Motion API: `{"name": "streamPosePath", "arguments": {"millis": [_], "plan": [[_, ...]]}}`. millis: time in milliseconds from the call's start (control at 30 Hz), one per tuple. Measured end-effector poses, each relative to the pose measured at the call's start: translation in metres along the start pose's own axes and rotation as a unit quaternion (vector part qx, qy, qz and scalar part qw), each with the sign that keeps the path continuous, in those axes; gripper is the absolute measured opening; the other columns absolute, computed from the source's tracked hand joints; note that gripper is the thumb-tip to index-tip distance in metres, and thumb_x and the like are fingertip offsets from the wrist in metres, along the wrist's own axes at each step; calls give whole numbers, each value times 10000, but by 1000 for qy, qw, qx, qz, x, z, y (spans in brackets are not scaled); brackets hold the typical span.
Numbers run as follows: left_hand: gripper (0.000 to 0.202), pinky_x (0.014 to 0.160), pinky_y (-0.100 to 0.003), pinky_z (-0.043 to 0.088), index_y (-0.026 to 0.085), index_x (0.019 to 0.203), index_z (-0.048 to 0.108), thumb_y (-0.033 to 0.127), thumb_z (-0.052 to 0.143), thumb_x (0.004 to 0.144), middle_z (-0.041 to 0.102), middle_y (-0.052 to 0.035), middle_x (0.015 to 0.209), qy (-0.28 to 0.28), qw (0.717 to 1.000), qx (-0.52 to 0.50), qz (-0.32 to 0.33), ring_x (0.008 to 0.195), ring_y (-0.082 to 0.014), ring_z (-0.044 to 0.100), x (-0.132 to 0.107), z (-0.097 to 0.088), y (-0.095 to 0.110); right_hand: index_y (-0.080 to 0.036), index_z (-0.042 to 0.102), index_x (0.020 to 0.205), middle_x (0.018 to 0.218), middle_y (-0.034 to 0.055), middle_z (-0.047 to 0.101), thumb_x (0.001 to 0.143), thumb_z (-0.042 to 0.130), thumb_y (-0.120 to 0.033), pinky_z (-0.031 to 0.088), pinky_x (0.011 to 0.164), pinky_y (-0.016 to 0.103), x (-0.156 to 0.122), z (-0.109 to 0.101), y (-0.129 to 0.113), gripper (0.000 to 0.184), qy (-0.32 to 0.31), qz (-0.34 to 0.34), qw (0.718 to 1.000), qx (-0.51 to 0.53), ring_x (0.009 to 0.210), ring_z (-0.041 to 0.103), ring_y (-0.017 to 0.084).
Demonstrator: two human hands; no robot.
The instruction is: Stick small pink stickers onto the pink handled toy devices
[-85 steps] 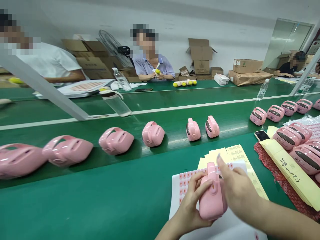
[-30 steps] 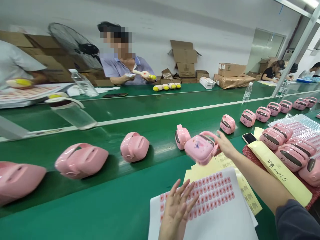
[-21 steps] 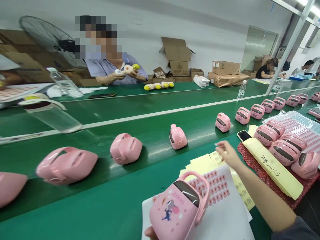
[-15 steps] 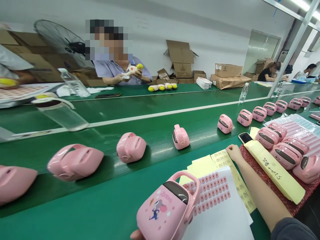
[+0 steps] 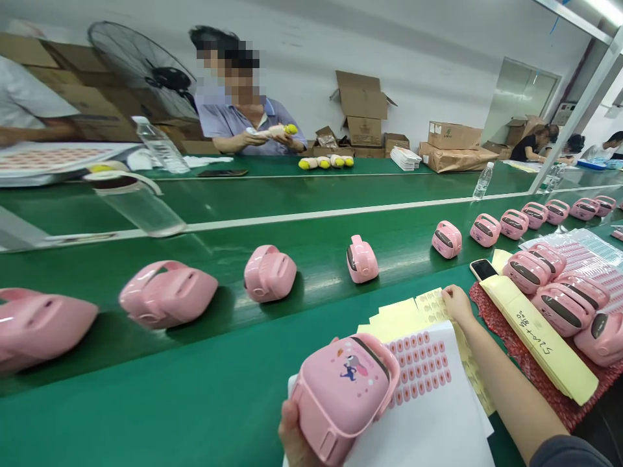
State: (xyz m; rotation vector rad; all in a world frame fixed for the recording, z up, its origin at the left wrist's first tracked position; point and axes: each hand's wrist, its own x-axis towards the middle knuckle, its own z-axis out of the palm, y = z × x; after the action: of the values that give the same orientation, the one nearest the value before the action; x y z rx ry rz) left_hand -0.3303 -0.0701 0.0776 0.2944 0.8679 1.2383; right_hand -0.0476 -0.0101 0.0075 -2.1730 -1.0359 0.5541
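Observation:
My left hand [image 5: 292, 433] grips a pink handled case [image 5: 335, 395] from below and behind, most of its fingers hidden. The case is tilted, its rounded face with a cartoon figure turned up and its carry handle to the right. Beneath it lies a white sheet with rows of small pink stickers [image 5: 421, 366]. My right hand [image 5: 456, 303] is closed in a pinch at the upper edge of a yellow sticker sheet [image 5: 431, 306]; its fingertips are small in view, and any loose sticker between them cannot be made out.
Similar pink cases [image 5: 270, 274] stand in a row along the green belt [image 5: 321, 279]. More cases [image 5: 559, 301] sit on a red mat at right, beside folded yellow paper [image 5: 540, 340] and a phone [image 5: 483, 269]. Across the belt, a person [image 5: 253, 123] handles a yellow-tipped item.
My left hand has turned the pink case, so its printed face points more upward and its dark window is mostly out of sight. My right hand stays at the yellow sheet. The camera view has shifted slightly.

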Motion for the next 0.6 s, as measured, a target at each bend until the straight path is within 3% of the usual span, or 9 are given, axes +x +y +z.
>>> {"name": "streamPosePath", "arguments": {"millis": [233,400,600], "plan": [[673,791,-459,544,209,1192,595,541,695,615,751,-65,862,1,1000,4,18,925,-346,661,-8,24,7,-153,552,1135,1117,71,595,898,543,-316,528,782,387,11,-5,-2,287,-26,-1,999,23,929,612,190],[623,768,-422,559,195,1141,629,539,694,625,750,-63,849,8,999,8,43,858,-319,683,-13,25,9,-172,555,1141,1168,79,574,900,539,-306,512,826,402,14,-2,-13,276,1,-12,1000,-25,978,594,198],[705,719,-428,568,201,1233,564,530,695,622,749,-66,887,8,1000,1,28,836,-320,679,-17,20,17,-162,548,1150,1165,80,574,895,547,-307,513,821,408,8,3,-16,293,6,-20,998,-51,978,596,203]]}}
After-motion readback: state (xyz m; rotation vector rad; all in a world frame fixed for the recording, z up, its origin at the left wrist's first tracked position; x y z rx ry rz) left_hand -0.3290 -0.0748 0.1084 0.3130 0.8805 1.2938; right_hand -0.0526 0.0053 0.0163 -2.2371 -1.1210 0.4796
